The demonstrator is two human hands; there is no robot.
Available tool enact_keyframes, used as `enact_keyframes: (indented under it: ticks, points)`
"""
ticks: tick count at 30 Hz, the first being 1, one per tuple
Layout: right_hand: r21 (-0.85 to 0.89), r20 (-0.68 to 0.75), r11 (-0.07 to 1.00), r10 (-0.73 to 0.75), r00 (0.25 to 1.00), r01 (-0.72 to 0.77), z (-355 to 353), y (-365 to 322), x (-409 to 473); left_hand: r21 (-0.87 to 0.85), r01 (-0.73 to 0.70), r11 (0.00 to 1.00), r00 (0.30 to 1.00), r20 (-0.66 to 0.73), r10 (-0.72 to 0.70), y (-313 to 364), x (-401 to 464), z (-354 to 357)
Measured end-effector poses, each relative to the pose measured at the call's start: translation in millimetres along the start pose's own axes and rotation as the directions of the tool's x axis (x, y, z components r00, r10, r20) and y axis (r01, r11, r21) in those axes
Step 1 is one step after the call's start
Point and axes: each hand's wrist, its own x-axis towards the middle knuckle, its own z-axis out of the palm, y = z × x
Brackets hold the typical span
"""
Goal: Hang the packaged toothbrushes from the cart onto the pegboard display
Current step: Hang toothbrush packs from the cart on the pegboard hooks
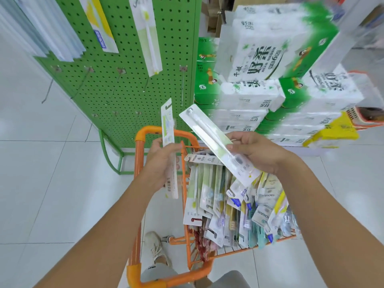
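Starting on the left: the green perforated metal pegboard display (124, 80) has a row of bare wire hooks (182, 86) about mid-height, plus one long pale-green carded toothbrush pack (148, 38) already hanging higher up.

Your left hand (164, 163) is curled around a narrow white-and-green carded toothbrush pack (169, 146), held roughly upright and edge-on to the camera, gripped about mid-length with the barcode end pointing down.

Your right hand (255, 152) pinches a long white-and-pale-green blister pack with a toothbrush inside (218, 144), tilted so one end points up and left towards the board and the brush-head end sits down by your fingers.

These should weigh next to nothing. I'd guess thin card plus a clear plastic bubble, so stiff along the length but easy to crease, and the plastic is likely a bit slick. Pinch the flat card edges, not the bubble, and keep the hang-hole end clear. I can't make out the hole on either pack.

Under your hands, the orange wire shopping cart (141, 142) is crammed with more mixed packs (234, 202).
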Motion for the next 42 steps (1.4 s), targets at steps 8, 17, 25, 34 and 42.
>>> enact_keyframes:
  ticks: [8, 17, 25, 34, 42]
  points:
    - [0.293, -0.011, 0.953, -0.082, 0.997, 0.082, 81, -38, 13, -0.138, -0.007, 0.99, 0.998, 0.054, 0.014, 42, -54, -53]
    - [0.379, -0.129, 0.917, -0.082, 0.988, 0.125, 197, -74, 33, 0.09, -0.172, 0.981, 0.984, 0.051, 0.168, 92, -71, -136]
    - [0.653, 0.019, 0.751, -0.139, 0.99, 0.092, 303, -123, 49, 0.462, -0.439, 0.77, 0.895, 0.294, 0.335, 162, -63, -231]
    - [0.22, -0.406, 0.945, -0.136, 0.904, 0.241, 370, -169, 54, 0.45, -0.535, 0.715, 0.837, 0.4, 0.374, 197, -83, -246]
    - [0.042, -0.524, 0.97, -0.182, 0.832, 0.239, 341, -173, 61, 0.356, -0.286, 0.89, 0.948, 0.242, 0.207, 215, -68, -248]
